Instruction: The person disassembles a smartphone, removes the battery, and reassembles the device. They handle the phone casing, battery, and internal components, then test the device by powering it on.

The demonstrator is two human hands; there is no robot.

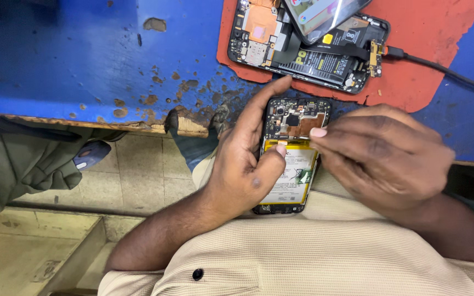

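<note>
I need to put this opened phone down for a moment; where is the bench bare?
Bare room: the blue bench top left of the red mat. Crowded: the mat's left part, under the second opened phone and its cable. Both hands, left hand, right hand, hold the opened phone.

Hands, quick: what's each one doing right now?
Left hand: closed around the opened phone, thumb on its yellow battery.
Right hand: fingers pinched at the phone's board; anything held cannot be told.
</note>
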